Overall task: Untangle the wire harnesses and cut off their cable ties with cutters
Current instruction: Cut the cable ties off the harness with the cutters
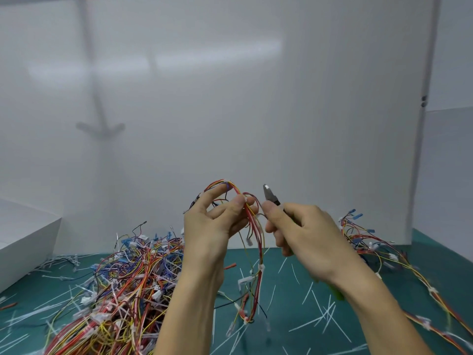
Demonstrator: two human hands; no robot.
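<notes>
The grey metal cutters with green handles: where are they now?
In the head view the grey metal cutters are right of centre, gripped in the right hand, tip up beside the red and yellow wire harness that the left hand pinches.

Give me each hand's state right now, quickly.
Left hand: closed, pinching a wire harness that is raised above the table.
Right hand: closed round the cutters, tip pointing up beside that harness.

Both forearms are raised. The left hand (pixel 212 222) pinches a wire harness (pixel 259 248); the right hand (pixel 304 234) grips cutters (pixel 268 194)
</notes>
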